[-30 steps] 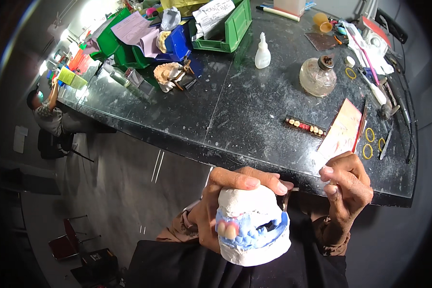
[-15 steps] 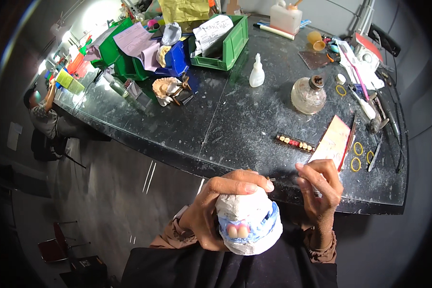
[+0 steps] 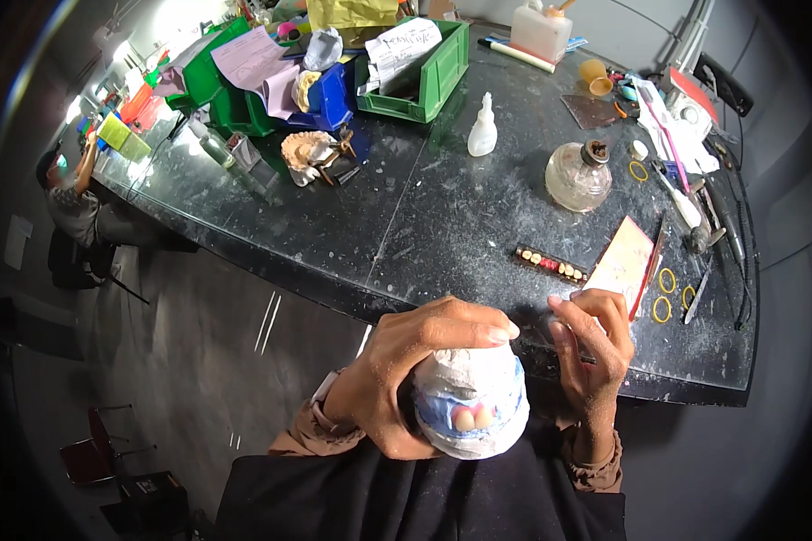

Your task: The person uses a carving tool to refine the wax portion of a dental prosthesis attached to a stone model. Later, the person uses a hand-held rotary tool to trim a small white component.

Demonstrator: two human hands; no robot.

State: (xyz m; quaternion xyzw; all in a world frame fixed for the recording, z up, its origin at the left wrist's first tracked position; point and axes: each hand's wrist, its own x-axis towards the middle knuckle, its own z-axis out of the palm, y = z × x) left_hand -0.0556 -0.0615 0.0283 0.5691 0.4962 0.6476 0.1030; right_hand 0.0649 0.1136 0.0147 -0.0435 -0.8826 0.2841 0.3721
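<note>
In my left hand (image 3: 392,374) is a white plaster dental model (image 3: 469,370), with my fingers over its top and my thumb underneath. A blue wax-like layer (image 3: 438,412) runs around its middle. Two front teeth (image 3: 474,417) with pink gum stand out from that layer, facing me. Just right of the model, apart from it, my right hand (image 3: 595,347) is raised with its fingers bent. Its index fingertip and thumb tip stand apart, and I see nothing between them. On the bench beyond lies a dark strip of small teeth (image 3: 551,264), some on red.
A pink sheet (image 3: 618,261), yellow rings (image 3: 667,280) and hand tools (image 3: 695,290) lie at the right. Farther back stand a glass burner (image 3: 578,178), a white dropper bottle (image 3: 483,131), an articulated model (image 3: 311,155) and green bins (image 3: 442,81). Another person (image 3: 72,198) sits far left.
The model has turned in my left hand, so the two teeth now sit farther right on it. My right hand has shifted slightly up and left.
</note>
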